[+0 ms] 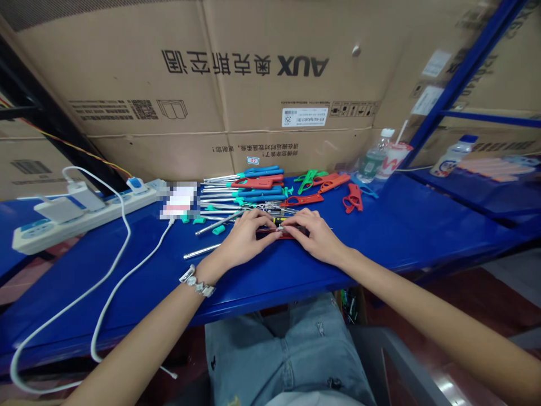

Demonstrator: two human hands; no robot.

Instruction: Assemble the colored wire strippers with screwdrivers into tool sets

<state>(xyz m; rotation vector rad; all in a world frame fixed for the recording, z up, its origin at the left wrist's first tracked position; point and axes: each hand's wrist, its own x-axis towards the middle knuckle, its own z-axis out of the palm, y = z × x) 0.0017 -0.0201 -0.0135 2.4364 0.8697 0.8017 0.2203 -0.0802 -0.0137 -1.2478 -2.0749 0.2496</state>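
Over the blue table, my left hand (250,235) and my right hand (316,232) meet fingertip to fingertip around a small whitish metallic part (280,228). Each hand is closed in a pinch at that part. Beneath the fingers lies a red piece (287,235), mostly covered by them. Behind the fingertips is a yellow and black object (278,220). Metal rods with blue handles (264,192) and red handles (253,183) are piled just beyond my left hand. Red casings (304,199) and orange casings (336,182) lie past my right hand.
A white power strip (127,197) with cables stands at the left of the blue table (380,225). Small green pieces (218,229) and a loose rod (200,252) lie near my left hand. A bottle (371,160) and a cup (394,160) stand back right, before a cardboard wall (253,107).
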